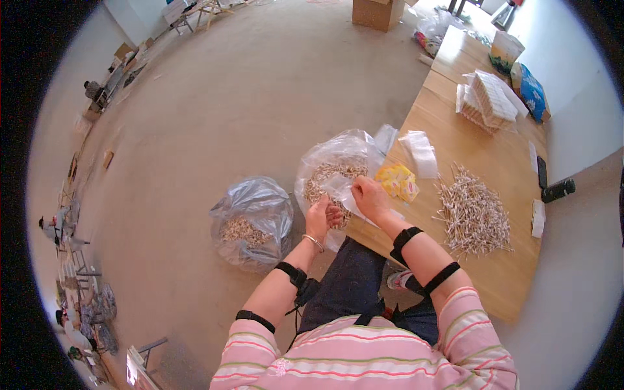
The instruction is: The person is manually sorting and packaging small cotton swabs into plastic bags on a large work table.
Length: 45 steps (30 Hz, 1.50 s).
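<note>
My right hand (370, 198) pinches the edge of a small clear plastic bag (338, 186). With its fingers curled, my left hand (321, 219) grips the same bag from the other side; its fingertips are partly hidden. Both hands are above a large clear plastic sack (312, 158) at the table's left edge, filled with what look like cotton swabs (335, 170). Beside my right hand, yellow-and-white printed packets or cards (397, 182) lie on the wooden table (448, 140). A loose heap of swabs (473, 211) is spread to their right.
Flat clear bags (420, 153) lie beyond the yellow packets. White packed bundles (489, 101) stand farther back, near a blue bag (532, 93). A black cylinder (558, 190) is by the wall. Another sack (253, 214) of swabs sits on the floor, left; a cardboard box (377, 14) is far ahead.
</note>
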Each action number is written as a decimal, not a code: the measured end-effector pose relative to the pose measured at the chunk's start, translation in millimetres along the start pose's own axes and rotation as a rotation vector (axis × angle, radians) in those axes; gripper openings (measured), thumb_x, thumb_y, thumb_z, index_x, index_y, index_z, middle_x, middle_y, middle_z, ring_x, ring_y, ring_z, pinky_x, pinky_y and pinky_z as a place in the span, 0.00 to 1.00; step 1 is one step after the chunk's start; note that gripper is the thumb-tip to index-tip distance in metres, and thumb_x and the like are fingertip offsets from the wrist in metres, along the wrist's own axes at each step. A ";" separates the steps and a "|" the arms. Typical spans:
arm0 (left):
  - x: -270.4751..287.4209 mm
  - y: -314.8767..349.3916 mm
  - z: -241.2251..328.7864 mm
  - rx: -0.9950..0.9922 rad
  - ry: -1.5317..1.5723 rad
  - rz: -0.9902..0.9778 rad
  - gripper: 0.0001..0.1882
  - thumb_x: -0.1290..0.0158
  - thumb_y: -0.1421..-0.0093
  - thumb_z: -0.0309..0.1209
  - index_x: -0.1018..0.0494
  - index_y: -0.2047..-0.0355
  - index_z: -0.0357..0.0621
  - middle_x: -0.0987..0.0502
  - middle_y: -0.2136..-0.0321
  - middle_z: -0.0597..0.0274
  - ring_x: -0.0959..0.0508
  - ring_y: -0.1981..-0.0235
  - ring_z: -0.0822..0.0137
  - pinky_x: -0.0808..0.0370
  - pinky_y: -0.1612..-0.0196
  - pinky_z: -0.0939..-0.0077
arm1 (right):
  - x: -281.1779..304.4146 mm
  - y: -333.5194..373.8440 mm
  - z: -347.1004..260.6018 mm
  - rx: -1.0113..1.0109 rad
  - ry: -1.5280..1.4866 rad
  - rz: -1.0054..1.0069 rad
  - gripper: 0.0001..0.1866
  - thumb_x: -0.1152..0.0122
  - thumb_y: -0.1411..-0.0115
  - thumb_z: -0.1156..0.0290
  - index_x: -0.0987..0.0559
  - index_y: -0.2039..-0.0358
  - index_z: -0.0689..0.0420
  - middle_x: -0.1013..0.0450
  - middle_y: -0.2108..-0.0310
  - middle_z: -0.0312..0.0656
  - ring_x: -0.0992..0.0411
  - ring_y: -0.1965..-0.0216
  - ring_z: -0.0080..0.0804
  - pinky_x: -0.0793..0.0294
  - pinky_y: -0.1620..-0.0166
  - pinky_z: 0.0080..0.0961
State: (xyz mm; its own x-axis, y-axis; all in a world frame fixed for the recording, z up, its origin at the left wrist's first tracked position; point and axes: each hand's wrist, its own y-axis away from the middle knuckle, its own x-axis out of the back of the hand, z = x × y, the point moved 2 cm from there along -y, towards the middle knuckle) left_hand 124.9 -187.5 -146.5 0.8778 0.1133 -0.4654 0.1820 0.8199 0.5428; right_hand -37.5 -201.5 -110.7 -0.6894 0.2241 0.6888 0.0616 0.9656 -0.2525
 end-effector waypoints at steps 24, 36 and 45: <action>-2.8 -45.0 -38.3 -0.251 -0.321 0.450 0.12 0.47 0.42 0.35 0.27 0.75 0.39 0.24 0.80 0.64 0.28 0.82 0.74 0.30 0.78 0.78 | -32.1 -9.5 13.8 0.095 0.076 -0.070 0.03 0.45 0.48 0.70 0.25 0.76 0.54 0.28 0.74 0.44 0.29 0.69 0.46 0.30 0.67 0.38; 10.6 -51.2 -74.5 -0.257 -0.284 0.433 0.12 0.45 0.43 0.36 0.27 0.71 0.38 0.23 0.78 0.63 0.26 0.80 0.73 0.30 0.78 0.78 | -21.4 -4.3 22.7 0.279 0.113 -0.186 0.04 0.45 0.48 0.70 0.27 0.77 0.55 0.30 0.75 0.44 0.29 0.68 0.45 0.30 0.66 0.39; -7.0 -36.6 -61.2 -0.224 -0.348 0.337 0.11 0.43 0.45 0.35 0.27 0.71 0.38 0.23 0.79 0.63 0.26 0.80 0.76 0.30 0.77 0.79 | -6.9 -1.7 15.6 0.329 0.227 -0.174 0.03 0.45 0.51 0.72 0.26 0.76 0.57 0.28 0.72 0.44 0.31 0.65 0.45 0.31 0.62 0.38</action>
State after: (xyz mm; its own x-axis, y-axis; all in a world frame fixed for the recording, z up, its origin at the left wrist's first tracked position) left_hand 85.0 -183.9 -205.9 0.9733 0.2293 -0.0107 -0.2011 0.8741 0.4422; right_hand -44.1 -206.7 -125.6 -0.4909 0.1208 0.8628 -0.3000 0.9063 -0.2976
